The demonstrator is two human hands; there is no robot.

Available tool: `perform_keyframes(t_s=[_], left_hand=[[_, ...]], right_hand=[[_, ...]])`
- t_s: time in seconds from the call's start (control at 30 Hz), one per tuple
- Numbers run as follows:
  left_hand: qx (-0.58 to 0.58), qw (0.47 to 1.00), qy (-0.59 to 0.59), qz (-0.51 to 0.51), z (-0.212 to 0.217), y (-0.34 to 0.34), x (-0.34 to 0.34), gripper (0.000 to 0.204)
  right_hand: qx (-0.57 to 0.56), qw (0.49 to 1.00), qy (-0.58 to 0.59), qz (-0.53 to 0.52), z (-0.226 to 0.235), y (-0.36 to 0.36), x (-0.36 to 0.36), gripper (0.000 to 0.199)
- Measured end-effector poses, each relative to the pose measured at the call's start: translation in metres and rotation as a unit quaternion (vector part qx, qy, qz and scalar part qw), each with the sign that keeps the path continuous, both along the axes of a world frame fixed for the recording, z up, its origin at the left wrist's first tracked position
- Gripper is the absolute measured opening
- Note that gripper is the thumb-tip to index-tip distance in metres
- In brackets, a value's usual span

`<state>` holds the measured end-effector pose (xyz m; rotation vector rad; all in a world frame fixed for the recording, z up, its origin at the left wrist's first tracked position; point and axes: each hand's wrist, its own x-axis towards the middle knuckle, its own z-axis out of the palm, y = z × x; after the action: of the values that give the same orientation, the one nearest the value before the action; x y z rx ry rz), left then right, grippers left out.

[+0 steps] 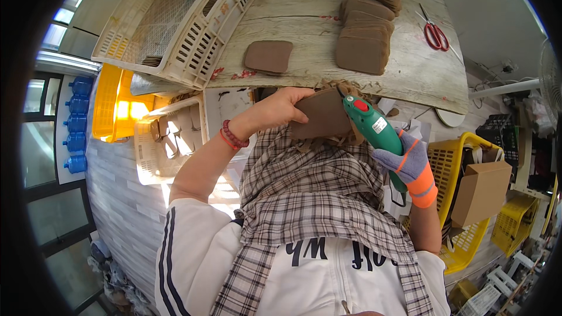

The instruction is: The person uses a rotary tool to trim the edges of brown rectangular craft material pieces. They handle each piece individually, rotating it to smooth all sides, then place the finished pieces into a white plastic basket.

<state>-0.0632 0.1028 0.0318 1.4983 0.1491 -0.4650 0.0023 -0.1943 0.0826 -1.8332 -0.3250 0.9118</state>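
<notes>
A white shirt [304,295] and plaid apron [316,216] fill the foreground. Over the lap, by the near edge of the desk [310,35], is 1 flat brown panel [319,118]. The bare left hand [272,110] pinches its left end, thumb on the face. The gloved right hand [405,162] has its fingers closed around a green power tool [372,124], tip near the panel's upper right corner. The panel seems light, thin, fairly stiff and not fragile; its left edge, away from the tip, suits gripping.
</notes>
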Motion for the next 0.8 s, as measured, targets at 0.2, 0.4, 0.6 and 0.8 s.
perform_keyframes(t_s=[0.2,0.4,0.6,0.8], left_hand=[[0.119,0.978,-0.080,0.153,0.008,0.013,-0.004,0.027],[-0.080,0.959,-0.072,0.263,-0.001,0.027,-0.008,0.018],[-0.091,0.962,-0.055,0.251,0.001,0.025,-0.010,0.018],[-0.066,0.974,-0.040,0.213,-0.001,0.020,-0.008,0.019]], right_hand=[[0.004,1.000,0.003,0.001,-0.005,-0.004,0.000,0.044],[0.004,1.000,-0.005,0.019,-0.016,-0.003,-0.003,0.044],[-0.003,0.999,0.041,0.024,-0.016,0.002,-0.005,0.044],[-0.006,0.999,0.040,0.033,-0.015,0.005,-0.009,0.048]])
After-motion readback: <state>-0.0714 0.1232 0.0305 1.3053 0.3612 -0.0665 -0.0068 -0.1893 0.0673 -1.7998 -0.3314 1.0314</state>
